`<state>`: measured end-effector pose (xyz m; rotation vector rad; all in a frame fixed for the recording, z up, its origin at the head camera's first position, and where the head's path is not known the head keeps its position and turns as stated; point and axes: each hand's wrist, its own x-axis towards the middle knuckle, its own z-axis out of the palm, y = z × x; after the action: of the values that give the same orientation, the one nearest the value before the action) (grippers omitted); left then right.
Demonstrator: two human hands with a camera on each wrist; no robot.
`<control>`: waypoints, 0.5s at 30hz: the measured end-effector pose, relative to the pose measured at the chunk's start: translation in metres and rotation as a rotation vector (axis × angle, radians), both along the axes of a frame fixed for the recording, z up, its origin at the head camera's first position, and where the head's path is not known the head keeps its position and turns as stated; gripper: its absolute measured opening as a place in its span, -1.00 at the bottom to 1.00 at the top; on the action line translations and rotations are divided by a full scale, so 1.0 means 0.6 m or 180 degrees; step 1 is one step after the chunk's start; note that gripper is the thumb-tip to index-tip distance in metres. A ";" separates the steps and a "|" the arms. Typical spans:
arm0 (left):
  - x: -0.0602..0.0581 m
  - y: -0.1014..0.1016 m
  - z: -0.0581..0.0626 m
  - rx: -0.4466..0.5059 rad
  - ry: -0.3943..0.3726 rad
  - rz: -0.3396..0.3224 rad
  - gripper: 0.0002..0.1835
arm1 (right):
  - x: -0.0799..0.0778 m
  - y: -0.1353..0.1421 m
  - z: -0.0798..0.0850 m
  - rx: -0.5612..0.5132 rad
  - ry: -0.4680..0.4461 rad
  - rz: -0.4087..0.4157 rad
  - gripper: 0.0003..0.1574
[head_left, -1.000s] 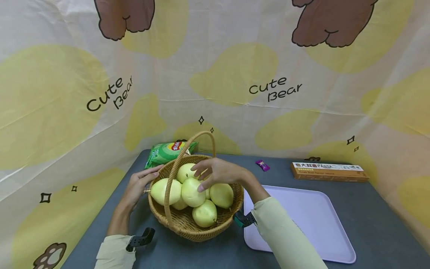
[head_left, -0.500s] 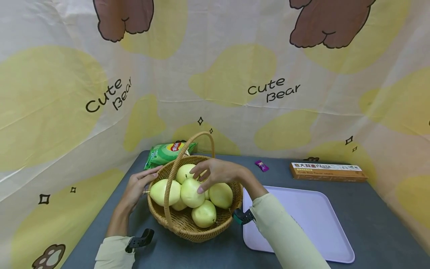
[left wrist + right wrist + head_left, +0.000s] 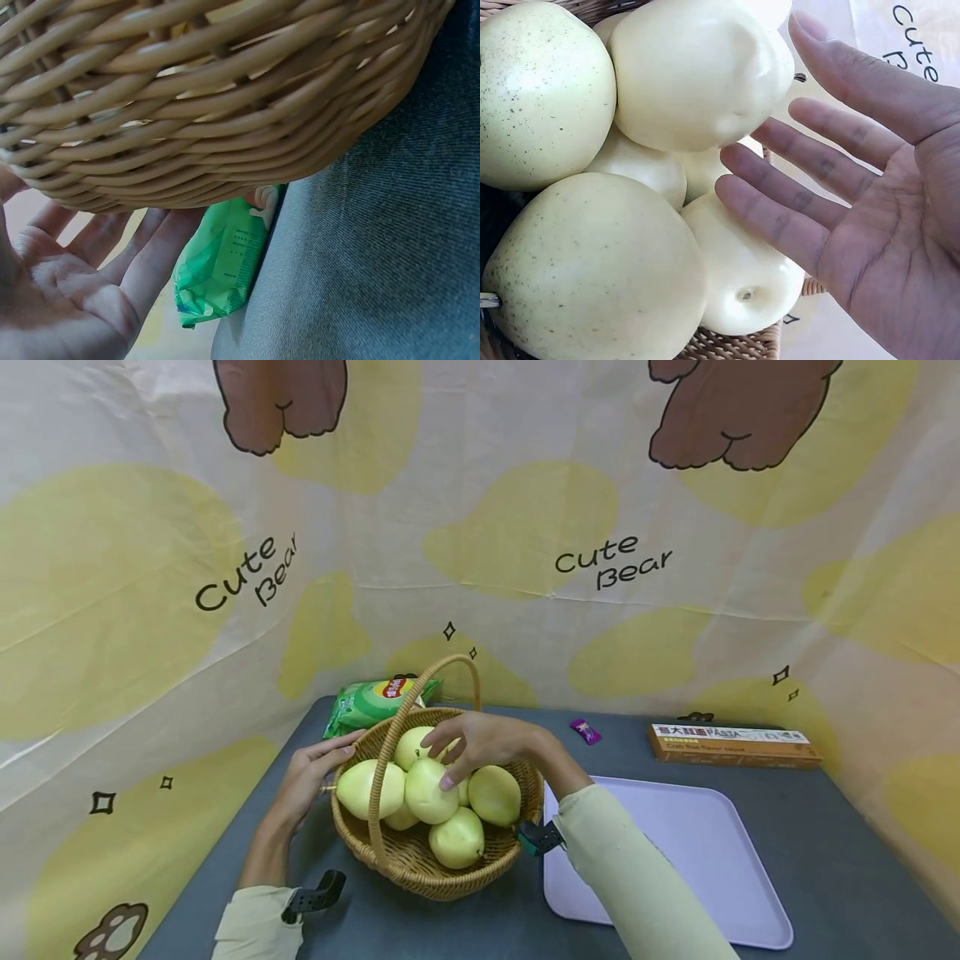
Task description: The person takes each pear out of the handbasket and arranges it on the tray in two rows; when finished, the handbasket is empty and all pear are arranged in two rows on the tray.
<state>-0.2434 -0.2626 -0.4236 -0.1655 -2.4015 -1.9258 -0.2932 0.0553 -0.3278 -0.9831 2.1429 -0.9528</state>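
Observation:
A woven wicker basket [image 3: 442, 883] with an arched handle holds several pale yellow-green pears [image 3: 457, 837]. At its left side, my left hand [image 3: 307, 772] touches the rim with extended fingers. The left wrist view shows that hand [image 3: 82, 277] with fingers against the outer weave, their tips hidden. Above the pile, my right hand [image 3: 487, 747] hovers with fingers spread and slightly bent. In the right wrist view, the palm [image 3: 885, 232] faces the pears, and the thumb and fingertips lie close beside the top pear [image 3: 694, 75]; whether they touch it, I cannot tell.
A green snack bag [image 3: 367, 702] lies behind the basket at the back left. To the right is a pale lilac tray [image 3: 675, 852], partly under my right forearm. A small purple wrapped candy [image 3: 586, 731] and an orange-brown pasta box [image 3: 735, 747] lie toward the back.

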 end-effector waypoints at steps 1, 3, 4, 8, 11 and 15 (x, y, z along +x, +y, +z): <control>0.000 0.000 0.000 -0.0009 -0.0007 0.0000 -0.47 | 0.000 -0.001 0.000 0.0023 0.0018 0.0015 -0.10; 0.000 0.001 -0.001 -0.0005 -0.0022 0.0012 -0.47 | 0.000 -0.004 -0.001 0.0076 0.0068 0.0049 -0.11; 0.000 0.001 -0.002 -0.0010 -0.0025 0.0013 -0.47 | -0.001 -0.006 -0.002 0.0101 0.0097 0.0072 -0.11; -0.001 0.002 -0.002 -0.0003 -0.0026 0.0030 -0.47 | -0.001 -0.010 -0.004 0.0198 0.0231 0.0118 -0.10; -0.001 0.000 -0.001 -0.0001 -0.0014 0.0027 -0.47 | 0.000 -0.013 -0.005 0.0233 0.0261 0.0133 -0.09; -0.002 -0.001 -0.001 0.0011 -0.0020 0.0035 -0.47 | 0.002 -0.017 -0.005 0.0339 0.0336 0.0151 -0.05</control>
<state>-0.2448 -0.2629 -0.4242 -0.1459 -2.3977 -1.9289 -0.2922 0.0451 -0.3305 -1.0473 2.2218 -0.7711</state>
